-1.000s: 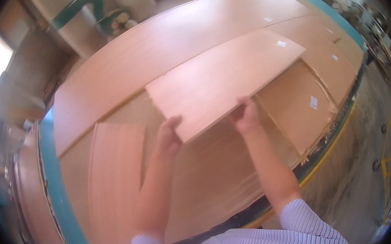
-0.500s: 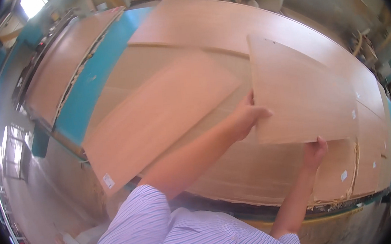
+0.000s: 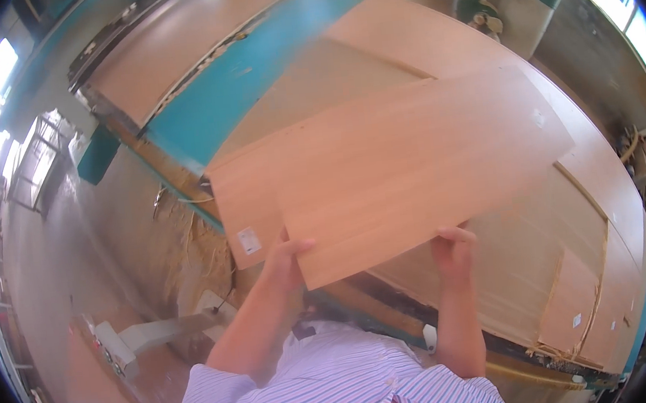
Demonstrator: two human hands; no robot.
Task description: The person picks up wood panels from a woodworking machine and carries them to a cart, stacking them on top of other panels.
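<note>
A light wooden panel (image 3: pixel 414 168) with a small white label is raised in both my hands over another labelled panel (image 3: pixel 240 202), which shows at its left. My left hand (image 3: pixel 285 256) grips the held panel by its near-left end, thumb on the top face. My right hand (image 3: pixel 452 247) holds the near long edge farther right, fingers curled at the edge. Beneath lie larger boards (image 3: pixel 367 20) and thin offcut strips along a big worktable with a turquoise band (image 3: pixel 224 86).
Another board (image 3: pixel 165 45) lies beyond the turquoise band. A grey machine part (image 3: pixel 148 334) and wood scraps (image 3: pixel 195 254) are at the lower left, by the floor (image 3: pixel 45 254). A metal rack (image 3: pixel 35 161) stands at the left, pale ducts (image 3: pixel 516 16) at the back right.
The held panel has swung leftward from the stack's right part to overlap the left loose panel. My view has turned, and both hands still grip the panel.
</note>
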